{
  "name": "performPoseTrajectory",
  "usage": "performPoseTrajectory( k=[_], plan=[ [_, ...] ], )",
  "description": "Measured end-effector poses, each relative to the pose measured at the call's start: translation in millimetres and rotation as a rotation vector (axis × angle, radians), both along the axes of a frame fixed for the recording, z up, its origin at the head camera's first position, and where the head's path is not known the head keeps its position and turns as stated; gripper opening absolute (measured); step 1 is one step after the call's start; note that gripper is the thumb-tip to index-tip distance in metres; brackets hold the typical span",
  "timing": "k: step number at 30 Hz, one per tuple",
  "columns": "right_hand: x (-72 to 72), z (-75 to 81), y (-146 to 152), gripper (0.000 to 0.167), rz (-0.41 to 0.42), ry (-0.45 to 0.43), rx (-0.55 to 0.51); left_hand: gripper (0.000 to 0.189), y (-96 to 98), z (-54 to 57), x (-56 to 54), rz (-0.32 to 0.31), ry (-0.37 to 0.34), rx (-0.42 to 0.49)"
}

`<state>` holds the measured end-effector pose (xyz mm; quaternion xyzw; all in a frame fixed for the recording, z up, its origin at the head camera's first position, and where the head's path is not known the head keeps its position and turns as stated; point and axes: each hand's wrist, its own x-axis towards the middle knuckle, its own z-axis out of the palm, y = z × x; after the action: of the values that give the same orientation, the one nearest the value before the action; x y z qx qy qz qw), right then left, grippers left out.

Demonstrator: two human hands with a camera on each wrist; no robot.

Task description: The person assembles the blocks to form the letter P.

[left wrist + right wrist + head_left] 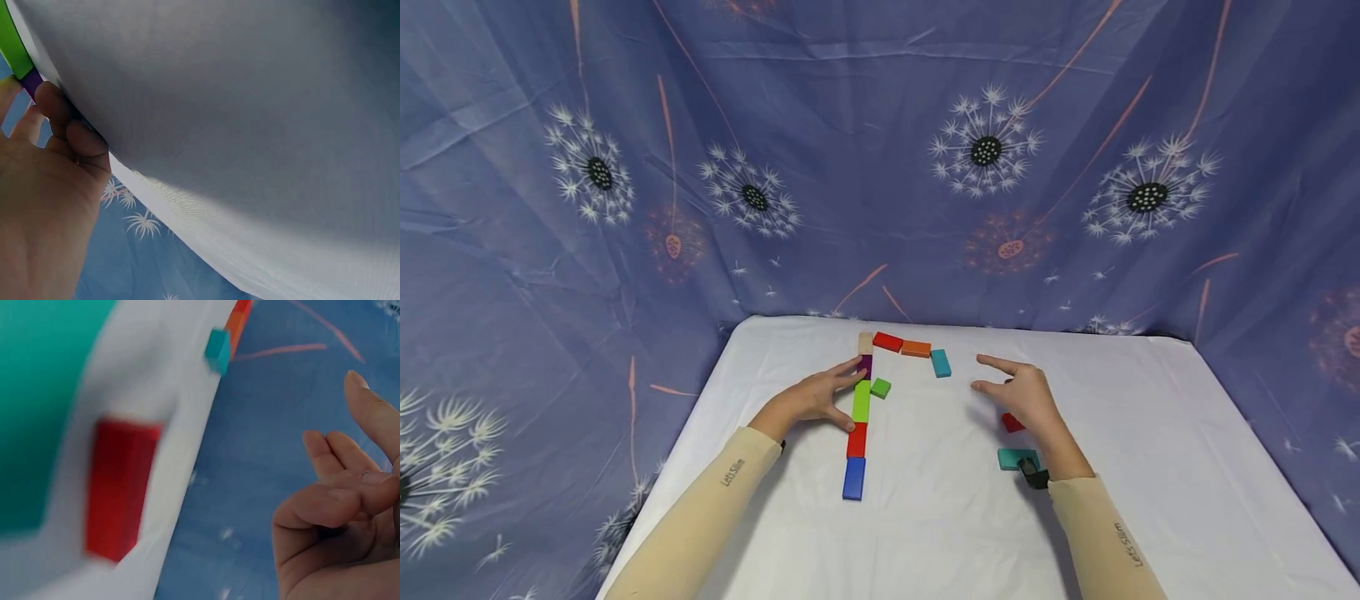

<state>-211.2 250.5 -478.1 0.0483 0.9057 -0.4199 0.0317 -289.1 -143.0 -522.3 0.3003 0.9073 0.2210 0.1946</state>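
Note:
A straight row of coloured blocks runs toward the viewer: a plain wooden block (866,342), a purple block (867,367), a lime green block (861,403), a red block (857,442) and a blue block (853,480). Along its left side lies my left hand (808,396), fingers at the purple block and thumb by the red one. A small green block (881,388) sits right of the row. My right hand (1028,398) hovers with thumb and index finger apart, holding nothing; beneath it are another red block (122,487) and a teal block (1011,459).
From the row's far end, a red block (888,342), an orange block (916,349) and a light blue block (941,363) curve rightward. All lie on a white-covered table (925,533). A blue dandelion-print curtain (865,167) stands behind and at both sides.

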Motion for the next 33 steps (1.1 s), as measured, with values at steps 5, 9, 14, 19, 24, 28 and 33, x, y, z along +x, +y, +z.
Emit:
performPoseTrajectory(
  k=[5,9,14,19,24,28,33],
  plan=[
    [17.8,-7.1,36,0.066,-0.065,-0.022,0.02,0.113,-1.7,1.1,-0.3,-0.001,0.001,-0.001],
    [32.1,-18.8,60,0.068,-0.106,-0.055,0.051,0.114,-2.0,0.2,-0.7,-0.001,0.003,0.001],
    [43.8,-33.3,80,0.07,-0.083,-0.107,0.088,0.114,-1.8,0.1,-0.4,-0.002,0.002,0.002],
    [47.6,-41.3,88,0.066,-0.057,-0.137,0.094,0.114,-0.8,-1.3,-0.3,0.0,0.001,0.005],
    [46.6,-45.9,88,0.058,-0.055,-0.129,0.109,0.115,-0.8,-3.2,-1.5,0.012,-0.003,0.001],
    [44.9,-48.3,86,0.053,-0.058,-0.122,0.119,0.115,-1.2,-3.2,-1.6,0.009,0.006,0.004],
    [41.8,-49.9,82,0.05,-0.061,-0.114,0.131,0.116,-0.6,-2.3,-0.3,0.003,0.02,-0.003]
  ],
)
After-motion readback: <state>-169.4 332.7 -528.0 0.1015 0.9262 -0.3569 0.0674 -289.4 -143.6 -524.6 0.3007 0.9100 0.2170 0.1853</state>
